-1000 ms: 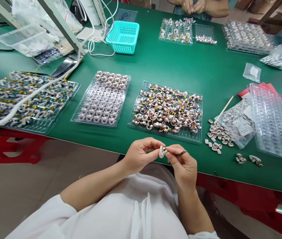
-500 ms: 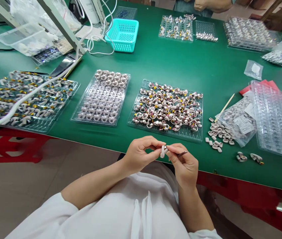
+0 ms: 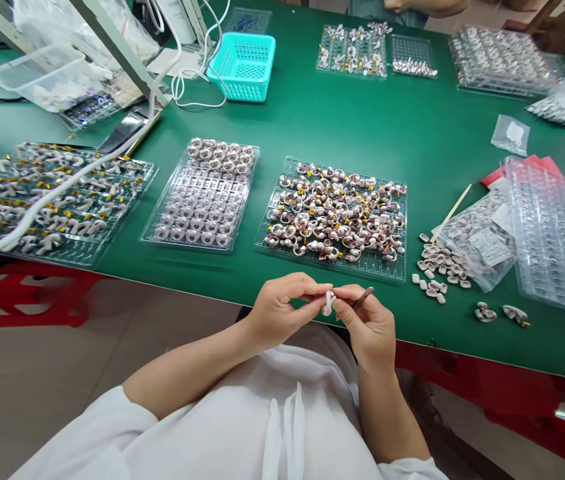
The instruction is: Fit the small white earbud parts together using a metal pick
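A small off-white earbud part (image 3: 329, 304) with a curved body is held up at the table's front edge. My left hand (image 3: 285, 305) pinches its left side between thumb and fingertips. From the other side, the thumb and index finger of my right hand (image 3: 370, 327) press on the same part. A slim dark brown tool (image 3: 364, 298) lies across the right hand's fingers, its end sticking out upward; its kind cannot be made out. Just beyond the hands, a clear tray (image 3: 397, 272) is heaped with similar earbud parts and yellow bits.
To the left stand a tray of round shells (image 3: 195, 237) and a tray of curved pieces (image 3: 90, 253). Small beige caps (image 3: 432, 288), a filled bag (image 3: 492, 250) and a clear tray (image 3: 552, 233) lie right. A turquoise basket (image 3: 247, 90) sits behind. A co-worker's arm (image 3: 432, 5) shows opposite.
The dark tool's free end has tilted upward in my right hand. The earbud part has turned a little between my fingers. Both hands stay in nearly the same place.
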Available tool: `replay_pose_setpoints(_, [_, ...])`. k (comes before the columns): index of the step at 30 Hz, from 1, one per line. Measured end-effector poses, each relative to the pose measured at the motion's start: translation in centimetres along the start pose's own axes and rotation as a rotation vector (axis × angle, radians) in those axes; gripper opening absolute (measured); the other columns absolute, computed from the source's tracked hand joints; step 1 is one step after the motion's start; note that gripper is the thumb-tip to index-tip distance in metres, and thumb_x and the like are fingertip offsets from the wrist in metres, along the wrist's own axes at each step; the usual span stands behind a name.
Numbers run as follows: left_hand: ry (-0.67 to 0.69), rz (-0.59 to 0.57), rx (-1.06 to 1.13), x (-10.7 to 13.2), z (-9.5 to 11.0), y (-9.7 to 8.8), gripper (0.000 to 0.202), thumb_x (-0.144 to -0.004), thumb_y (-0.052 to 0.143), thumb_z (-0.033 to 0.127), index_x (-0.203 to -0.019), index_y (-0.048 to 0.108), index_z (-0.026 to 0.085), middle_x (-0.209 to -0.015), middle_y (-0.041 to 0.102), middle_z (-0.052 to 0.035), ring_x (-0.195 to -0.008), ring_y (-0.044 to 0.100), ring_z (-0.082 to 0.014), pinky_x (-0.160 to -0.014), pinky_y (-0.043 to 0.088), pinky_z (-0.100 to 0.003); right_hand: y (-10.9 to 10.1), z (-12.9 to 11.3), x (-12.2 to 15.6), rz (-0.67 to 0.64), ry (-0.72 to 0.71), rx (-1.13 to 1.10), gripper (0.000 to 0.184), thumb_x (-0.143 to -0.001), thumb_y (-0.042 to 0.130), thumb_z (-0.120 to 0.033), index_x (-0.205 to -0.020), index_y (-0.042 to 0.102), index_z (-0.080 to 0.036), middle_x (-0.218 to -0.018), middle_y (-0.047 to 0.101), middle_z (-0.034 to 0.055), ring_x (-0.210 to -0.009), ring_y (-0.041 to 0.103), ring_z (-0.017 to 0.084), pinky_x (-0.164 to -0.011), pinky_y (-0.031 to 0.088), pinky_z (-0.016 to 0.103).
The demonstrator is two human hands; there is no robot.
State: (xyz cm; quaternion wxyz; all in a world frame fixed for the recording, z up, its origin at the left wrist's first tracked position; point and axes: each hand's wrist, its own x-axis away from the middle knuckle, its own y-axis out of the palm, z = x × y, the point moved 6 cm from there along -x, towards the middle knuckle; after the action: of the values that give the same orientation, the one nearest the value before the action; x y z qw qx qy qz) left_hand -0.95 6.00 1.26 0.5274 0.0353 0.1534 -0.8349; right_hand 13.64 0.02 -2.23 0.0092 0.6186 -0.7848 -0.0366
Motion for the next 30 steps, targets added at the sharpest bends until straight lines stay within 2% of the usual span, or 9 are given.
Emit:
replay_pose_setpoints(5, [-0.003,-0.029,-0.037,0.2,-0.3,0.1,0.022,-0.087,0.065,0.019,-0.105,0.078,0.022,-0.081,0.076,-0.006,-0.071,0.068,-0.0142,-0.066,0.053,-0.022,-0.1,0.2,-0.1,-0.013,0.042,0.04,0.016,-0.088,0.068,-0.028,-0.102,0.075,-0.024,-0.091,0.07,0.0043,-0.076,0.064,0.016,-0.064,0.054,0.027])
replay_pose_setpoints(12, [0.034,-0.075,-0.062,0.3,-0.2,0.2,0.027,-0.091,0.06,0.017,-0.112,0.075,0.023,-0.084,0.075,-0.0061,-0.075,0.069,-0.0145,-0.072,0.055,-0.023,-0.1,0.2,-0.1,-0.017,0.037,0.037,0.016,-0.088,0.068,-0.026,-0.101,0.076,-0.026,-0.089,0.069,0.0028,-0.074,0.063,0.015,-0.063,0.053,0.026])
replay_pose_setpoints(17, [0.016,-0.082,-0.054,0.5,-0.3,0.3,0.027,-0.093,0.058,0.019,-0.114,0.074,0.024,-0.086,0.075,-0.0067,-0.078,0.07,-0.0155,-0.074,0.055,-0.025,-0.3,0.3,0.0,-0.005,0.029,0.085,0.017,-0.088,0.067,-0.028,-0.103,0.076,-0.025,-0.089,0.069,0.0041,-0.073,0.063,0.015,-0.061,0.053,0.026])
replay_pose_setpoints(22, [0.059,-0.128,-0.07,0.6,0.2,0.6,0.032,-0.093,0.056,0.017,-0.12,0.071,0.023,-0.09,0.075,-0.008,-0.082,0.069,-0.0161,-0.076,0.055,-0.026,-0.7,0.3,0.2,0.02,0.006,0.151,0.019,-0.089,0.066,-0.028,-0.106,0.074,-0.025,-0.091,0.068,0.0042,-0.072,0.061,0.015,-0.061,0.051,0.026])
replay_pose_setpoints(28, [0.097,-0.064,-0.097,0.4,0.8,0.5,0.026,-0.088,0.065,0.016,-0.112,0.075,0.016,-0.08,0.074,-0.0075,-0.074,0.068,-0.0142,-0.069,0.053,-0.021,-0.9,0.2,0.5,-0.019,-0.023,0.199,0.022,-0.09,0.064,-0.025,-0.111,0.073,-0.027,-0.101,0.068,0.0055,-0.085,0.063,0.018,-0.067,0.05,0.027])
replay_pose_setpoints(30, [0.098,-0.062,-0.092,0.5,0.8,0.5,0.026,-0.087,0.066,0.015,-0.111,0.075,0.018,-0.079,0.074,-0.0063,-0.073,0.068,-0.0137,-0.068,0.053,-0.02,-0.9,0.1,0.5,-0.047,-0.029,0.194,0.024,-0.09,0.064,-0.023,-0.112,0.072,-0.027,-0.101,0.068,0.0053,-0.085,0.063,0.018,-0.067,0.05,0.027])
